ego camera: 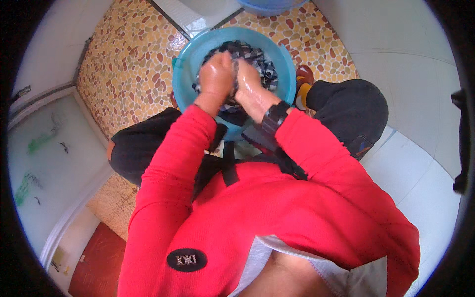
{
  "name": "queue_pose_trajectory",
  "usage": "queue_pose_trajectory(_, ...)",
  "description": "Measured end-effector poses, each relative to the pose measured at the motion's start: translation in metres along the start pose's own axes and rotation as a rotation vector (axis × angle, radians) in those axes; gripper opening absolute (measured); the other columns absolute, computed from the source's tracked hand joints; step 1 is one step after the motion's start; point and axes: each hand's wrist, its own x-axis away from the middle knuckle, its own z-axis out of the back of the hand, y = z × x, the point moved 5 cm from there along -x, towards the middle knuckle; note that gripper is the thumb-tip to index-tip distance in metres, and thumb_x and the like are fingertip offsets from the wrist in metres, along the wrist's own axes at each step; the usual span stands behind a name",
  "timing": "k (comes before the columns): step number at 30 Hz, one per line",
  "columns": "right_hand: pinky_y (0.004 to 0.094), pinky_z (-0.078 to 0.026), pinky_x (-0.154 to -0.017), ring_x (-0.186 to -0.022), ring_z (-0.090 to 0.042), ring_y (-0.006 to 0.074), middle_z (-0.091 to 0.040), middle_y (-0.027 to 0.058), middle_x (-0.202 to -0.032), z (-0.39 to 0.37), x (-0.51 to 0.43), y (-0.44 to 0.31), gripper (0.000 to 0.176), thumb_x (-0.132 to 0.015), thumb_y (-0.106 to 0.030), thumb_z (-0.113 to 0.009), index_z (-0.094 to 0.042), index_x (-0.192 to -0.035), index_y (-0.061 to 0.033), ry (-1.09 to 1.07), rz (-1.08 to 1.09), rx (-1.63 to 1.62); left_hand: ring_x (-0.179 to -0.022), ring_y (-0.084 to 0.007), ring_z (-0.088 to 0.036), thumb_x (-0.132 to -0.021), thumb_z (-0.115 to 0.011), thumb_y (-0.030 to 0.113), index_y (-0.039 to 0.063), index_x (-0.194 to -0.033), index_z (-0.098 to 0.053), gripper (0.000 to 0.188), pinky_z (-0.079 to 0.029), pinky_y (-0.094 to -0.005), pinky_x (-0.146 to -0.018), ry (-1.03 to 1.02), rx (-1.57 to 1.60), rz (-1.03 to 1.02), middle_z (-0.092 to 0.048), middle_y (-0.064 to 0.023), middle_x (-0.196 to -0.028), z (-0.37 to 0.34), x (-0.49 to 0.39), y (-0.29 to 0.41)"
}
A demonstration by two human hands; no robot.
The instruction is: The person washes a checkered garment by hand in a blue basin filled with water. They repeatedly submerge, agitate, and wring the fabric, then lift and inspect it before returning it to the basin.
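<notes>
A round blue plastic basin (179,83) stands on the floor between my feet. In it lies a bunched, wet cloth with a black, white and grey check pattern (269,70). Over the middle of the basin my left hand (217,74), wet and curled into a fist, grips part of the cloth. Close beside it on the right, my right hand (249,76) is also wet and curled, with cloth between the two hands; its fingers are blurred and partly hidden. A black band (275,116) is around the right wrist.
Pebble-patterned flooring (130,63) surrounds the basin. Beyond it are a white ceramic fixture (196,13) and the rim of another blue basin (274,8). A frosted glass door panel (55,144) stands at left, pale wall tiles (393,48) at right.
</notes>
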Motion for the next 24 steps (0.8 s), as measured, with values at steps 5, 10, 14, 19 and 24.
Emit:
queue_pose_trajectory(5, 0.0368, -0.048, -0.057, -0.063, -0.057, 0.0195, -0.06, 0.0044, -0.074, -0.032, 0.018, -0.015, 0.031, -0.091, -0.037, -0.053, -0.061, -0.081, -0.008, -0.228, -0.102, 0.142, -0.077, -0.0317, -0.062, -0.089, -0.054, 0.037, 0.003, -0.098, -0.058, 0.036, -0.048, -0.0397, -0.067, 0.011, 0.155, -0.052, -0.064, -0.0158, -0.088, 0.028, -0.043, -0.072)
queue_pose_trajectory(10, 0.0383, -0.053, -0.064, -0.072, -0.061, 0.0206, -0.061, 0.0062, -0.079, -0.057, 0.032, -0.07, 0.025, -0.087, -0.029, -0.06, -0.056, -0.094, -0.0049, -0.58, 0.078, 0.141, -0.079, -0.0197, -0.059, -0.089, -0.056, 0.037, 0.005, -0.12, -0.046, 0.045, -0.049, -0.0317, -0.063, -0.383, 0.856, 0.323, -0.058, -0.0101, -0.094, 0.051, -0.021, -0.016)
queue_pose_trajectory(14, 0.0334, -0.052, -0.062, -0.079, -0.061, 0.0177, -0.061, 0.007, -0.086, -0.06, 0.062, -0.085, 0.042, -0.079, -0.01, -0.063, -0.044, -0.116, -0.0044, -0.473, 0.307, 0.649, -0.067, -0.0126, -0.056, -0.087, -0.059, 0.021, 0.014, -0.124, -0.045, 0.04, -0.047, -0.0247, -0.049, -0.422, 0.702, 0.25, -0.058, -0.0043, -0.086, 0.076, -0.022, 0.029)
queue_pose_trajectory(19, 0.0359, -0.048, -0.062, -0.07, -0.062, 0.0215, -0.063, 0.0082, -0.071, -0.08, 0.089, -0.128, 0.026, -0.073, -0.008, -0.056, -0.057, -0.098, -0.0038, -0.462, 0.79, 1.619, -0.069, -0.0107, -0.058, -0.081, -0.055, 0.009, 0.013, -0.112, -0.054, 0.031, -0.046, -0.0246, -0.05, -0.37, 0.112, -0.05, -0.06, -0.0046, -0.083, 0.091, -0.047, 0.002)
queue_pose_trajectory(24, 0.0334, -0.047, -0.077, -0.082, -0.062, 0.0219, -0.064, 0.0112, -0.084, -0.117, 0.117, -0.142, 0.032, -0.073, -0.007, -0.053, -0.059, -0.105, -0.005, -0.812, 1.198, 1.442, -0.065, -0.0113, -0.057, -0.076, -0.05, 0.01, 0.009, -0.102, -0.058, 0.027, -0.046, -0.0254, -0.054, -0.228, 0.393, -0.24, -0.059, -0.0023, -0.079, 0.111, -0.082, 0.007)
